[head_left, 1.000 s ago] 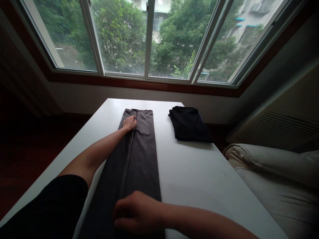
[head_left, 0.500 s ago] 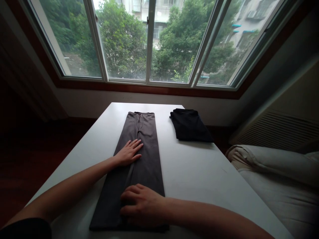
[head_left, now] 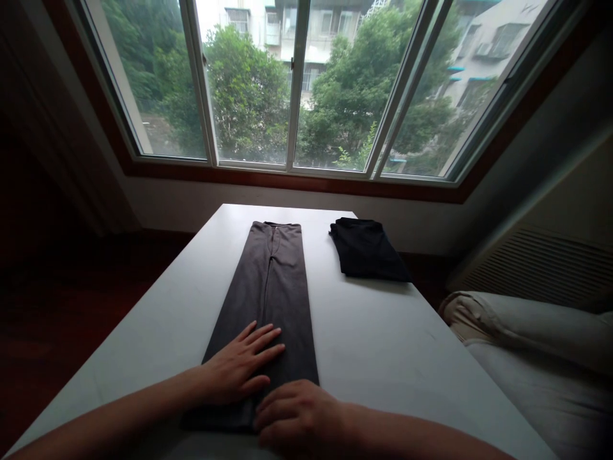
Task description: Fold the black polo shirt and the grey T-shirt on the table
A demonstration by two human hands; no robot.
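Observation:
Grey trousers (head_left: 285,287) lie lengthwise on the white table, waistband at the far end and legs towards me. My left hand (head_left: 244,361) rests palm down on the lower legs with its fingers spread. Close beside it, my right hand (head_left: 301,415) lies over the near right part of the legs, its fingers slightly bent and pointing left. No fabric shows between the right fingers, and their tips are partly hidden. A folded black garment (head_left: 368,250) sits apart on the table's far right.
The white table (head_left: 364,338) narrows away from me towards a wide window (head_left: 290,89) with trees outside. At the right stands a pale cushioned seat (head_left: 546,358), near a slatted panel (head_left: 550,259). Dark reddish flooring (head_left: 62,332) shows on the left.
My left hand has slid down the trousers towards me, from the upper legs to the lower legs. My right hand has shifted nearer and to the right. The view has tilted slightly up.

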